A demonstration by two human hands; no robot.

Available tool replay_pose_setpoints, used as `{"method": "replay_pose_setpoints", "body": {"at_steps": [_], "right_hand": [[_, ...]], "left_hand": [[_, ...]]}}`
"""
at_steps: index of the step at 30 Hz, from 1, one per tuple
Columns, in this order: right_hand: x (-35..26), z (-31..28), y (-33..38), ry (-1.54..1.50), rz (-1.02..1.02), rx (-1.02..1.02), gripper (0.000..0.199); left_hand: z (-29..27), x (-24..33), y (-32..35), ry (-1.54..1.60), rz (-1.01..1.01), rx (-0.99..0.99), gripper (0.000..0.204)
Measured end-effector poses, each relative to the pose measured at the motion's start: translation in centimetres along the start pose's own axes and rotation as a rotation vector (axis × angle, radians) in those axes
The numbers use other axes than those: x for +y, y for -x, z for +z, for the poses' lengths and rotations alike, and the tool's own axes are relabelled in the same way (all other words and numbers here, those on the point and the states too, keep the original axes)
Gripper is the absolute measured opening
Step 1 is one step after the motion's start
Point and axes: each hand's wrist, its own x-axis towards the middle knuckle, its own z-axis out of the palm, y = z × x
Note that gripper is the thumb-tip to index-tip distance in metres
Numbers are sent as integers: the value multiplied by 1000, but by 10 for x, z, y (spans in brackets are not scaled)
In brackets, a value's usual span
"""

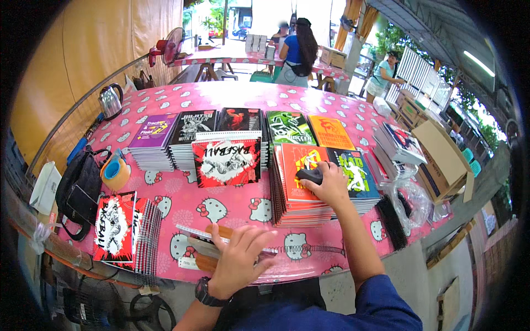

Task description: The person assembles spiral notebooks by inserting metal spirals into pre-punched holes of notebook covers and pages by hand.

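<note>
My right hand (334, 186) is closed round a small dark rounded object (310, 176), over a stack of orange-covered notebooks (292, 193). What kind of object it is cannot be made out. Beneath that wrist lies a stack of dark blue and green notebooks (359, 179). My left hand (243, 259) hovers with fingers spread at the near table edge, partly hiding a notebook seen edge-on (200, 233) and a brown wooden piece (205, 263). From there a loose spiral coil (312, 249) stretches right across the tablecloth (237, 207).
Red-and-white notebooks (226, 161) lie mid-table, with more (116, 229) at left. Behind are purple (154, 129), black (193, 127), green (288, 128) and yellow-orange (331, 132) stacks. Tape rolls (116, 171), black coils (391, 223) and a cardboard box (441, 160) flank them. People stand farther back.
</note>
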Motion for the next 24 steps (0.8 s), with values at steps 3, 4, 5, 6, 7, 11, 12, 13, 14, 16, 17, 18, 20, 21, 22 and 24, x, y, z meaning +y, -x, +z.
{"method": "replay_pose_setpoints", "body": {"at_steps": [3,4,5,6,7,11,12,13,14,16,17,18,20,21,22,24], "right_hand": [[-15,-12,14,-423,-137,0,74],[-20,-15,22,-759,-215,-73,72],[-26,-6,26,-685,-326,14,69],[-36,-7,28,-561,-421,59,67],[-34,5,28,-546,-441,33,70],[-31,2,35,-660,-403,-74,73],[-28,3,38,-663,-398,-80,73],[-24,6,39,-655,-418,-54,74],[-22,7,40,-647,-438,-27,75],[-24,8,40,-638,-445,13,75],[-24,8,41,-661,-454,3,72],[-28,8,41,-691,-472,-6,71],[-42,-7,57,-980,-499,-131,69],[-46,-8,69,-1267,-492,-271,69],[-48,-3,76,-1271,-481,-285,69],[-49,6,90,-1360,-253,-697,73]], "left_hand": [[7,-16,10,-83,106,-96,18],[7,-17,11,-73,105,-106,18],[7,-18,11,-96,93,-145,19],[5,-17,9,-126,91,-184,20],[4,-14,8,-124,98,-193,20],[0,-9,6,-16,55,-91,16],[2,-11,9,-4,82,-100,16],[4,-13,10,-2,77,-106,16],[6,-15,10,-22,71,-121,15],[7,-16,7,-43,70,-145,15],[6,-12,5,-13,62,-108,17],[2,-9,4,7,53,-67,19],[-2,-17,9,-66,75,-130,25],[-3,-18,14,-124,92,-214,30],[-4,-15,15,-118,79,-222,30],[-9,-10,9,-19,-36,-65,41]]}}
